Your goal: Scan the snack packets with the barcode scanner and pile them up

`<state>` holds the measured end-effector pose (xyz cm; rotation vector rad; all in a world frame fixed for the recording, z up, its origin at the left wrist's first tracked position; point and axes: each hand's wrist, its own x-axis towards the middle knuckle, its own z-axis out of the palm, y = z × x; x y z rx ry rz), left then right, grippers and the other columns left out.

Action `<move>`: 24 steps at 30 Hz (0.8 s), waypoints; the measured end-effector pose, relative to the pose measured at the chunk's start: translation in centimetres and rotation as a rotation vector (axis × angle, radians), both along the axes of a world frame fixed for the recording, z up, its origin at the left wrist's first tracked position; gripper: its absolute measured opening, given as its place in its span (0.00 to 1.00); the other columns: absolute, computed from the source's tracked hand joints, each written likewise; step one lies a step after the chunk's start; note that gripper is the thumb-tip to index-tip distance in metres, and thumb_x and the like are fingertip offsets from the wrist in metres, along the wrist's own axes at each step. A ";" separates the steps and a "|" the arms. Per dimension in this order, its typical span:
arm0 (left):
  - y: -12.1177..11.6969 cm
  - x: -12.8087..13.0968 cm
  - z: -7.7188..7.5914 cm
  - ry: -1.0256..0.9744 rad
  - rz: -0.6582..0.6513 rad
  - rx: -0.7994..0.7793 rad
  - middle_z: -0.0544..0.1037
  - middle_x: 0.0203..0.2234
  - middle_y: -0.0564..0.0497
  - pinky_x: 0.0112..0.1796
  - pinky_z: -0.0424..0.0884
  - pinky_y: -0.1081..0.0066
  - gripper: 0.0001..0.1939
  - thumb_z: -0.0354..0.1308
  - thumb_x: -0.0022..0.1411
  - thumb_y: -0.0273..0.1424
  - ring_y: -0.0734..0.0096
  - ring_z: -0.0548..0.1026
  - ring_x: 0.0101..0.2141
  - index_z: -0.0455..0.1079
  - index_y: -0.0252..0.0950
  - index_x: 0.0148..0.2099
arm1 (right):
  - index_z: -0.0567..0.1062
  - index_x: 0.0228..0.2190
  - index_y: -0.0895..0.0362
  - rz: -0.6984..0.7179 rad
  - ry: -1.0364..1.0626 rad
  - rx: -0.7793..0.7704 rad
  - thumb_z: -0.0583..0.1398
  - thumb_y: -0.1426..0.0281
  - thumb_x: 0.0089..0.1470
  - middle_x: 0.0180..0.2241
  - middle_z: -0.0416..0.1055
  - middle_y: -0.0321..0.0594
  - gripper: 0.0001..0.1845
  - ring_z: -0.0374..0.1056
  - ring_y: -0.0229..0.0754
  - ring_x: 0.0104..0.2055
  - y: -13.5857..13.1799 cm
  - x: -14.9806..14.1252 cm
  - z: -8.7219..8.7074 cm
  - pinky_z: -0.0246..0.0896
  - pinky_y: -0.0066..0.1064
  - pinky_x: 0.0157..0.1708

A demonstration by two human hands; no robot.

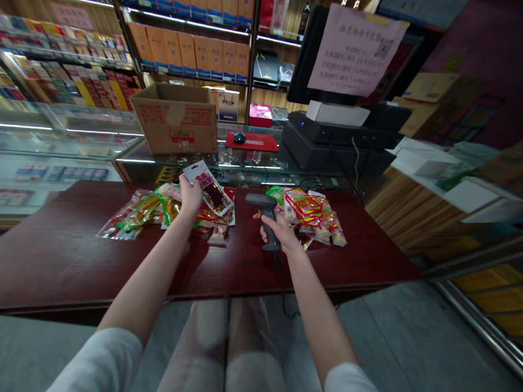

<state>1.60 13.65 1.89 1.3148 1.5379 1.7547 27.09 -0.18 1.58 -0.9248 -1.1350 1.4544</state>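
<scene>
Left hand point(190, 195): closed on the upper left end of the grey packet point(213, 195), which is held tilted above the left pile of packets point(146, 211), toward the far edge of the surface point(68, 262). Right hand point(281, 230): wrapped around the handle of the scanner point(267, 215), its head directed toward the grey packet. Scanner cable point(279, 277): hangs over the near edge. Right pile of packets point(317, 213): located just beside the scanner, between it and the right edge. Cardboard box point(178, 120): open, positioned beyond the far edge
</scene>
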 end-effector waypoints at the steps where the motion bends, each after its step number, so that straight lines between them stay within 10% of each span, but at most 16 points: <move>1: -0.2 -0.2 0.1 0.064 0.019 -0.059 0.72 0.49 0.35 0.55 0.65 0.58 0.24 0.49 0.58 0.23 0.57 0.72 0.52 0.57 0.30 0.57 | 0.65 0.40 0.54 -0.027 0.003 0.010 0.65 0.58 0.48 0.32 0.73 0.33 0.22 0.61 0.29 0.16 -0.2 0.6 0.3 0.57 0.24 0.13; 5: -2.2 -0.2 0.7 0.453 0.072 -0.104 0.55 0.62 0.19 0.62 0.51 0.48 0.38 0.52 0.54 0.21 0.42 0.54 0.65 0.46 0.16 0.66 | 0.66 0.39 0.53 -0.141 -0.020 0.026 0.65 0.58 0.46 0.27 0.72 0.31 0.21 0.60 0.31 0.17 -0.9 4.0 1.6 0.56 0.25 0.14; 9: -5.0 2.1 1.2 0.787 0.102 0.059 0.46 0.67 0.25 0.62 0.36 0.40 0.34 0.53 0.55 0.24 0.39 0.35 0.68 0.55 0.21 0.64 | 0.68 0.36 0.52 -0.313 -0.157 0.026 0.64 0.56 0.47 0.18 0.68 0.29 0.19 0.61 0.36 0.17 -0.7 9.0 2.9 0.56 0.28 0.17; 17: -7.7 15.1 -1.1 0.773 -0.673 0.022 0.72 0.49 0.35 0.56 0.63 0.58 0.20 0.51 0.64 0.36 0.55 0.70 0.53 0.65 0.30 0.54 | 0.75 0.32 0.58 -0.688 -0.266 0.058 0.66 0.59 0.35 0.23 0.73 0.35 0.21 0.67 0.40 0.26 3.5 18.8 2.8 0.60 0.31 0.30; 24: -7.6 22.2 -3.3 0.804 -0.536 -0.457 0.64 0.55 0.25 0.51 0.64 0.54 0.49 0.65 0.48 0.46 0.37 0.67 0.55 0.53 0.24 0.64 | 0.76 0.31 0.59 -0.664 -0.311 0.004 0.65 0.57 0.34 0.23 0.72 0.35 0.22 0.64 0.38 0.24 3.5 20.3 0.8 0.55 0.29 0.25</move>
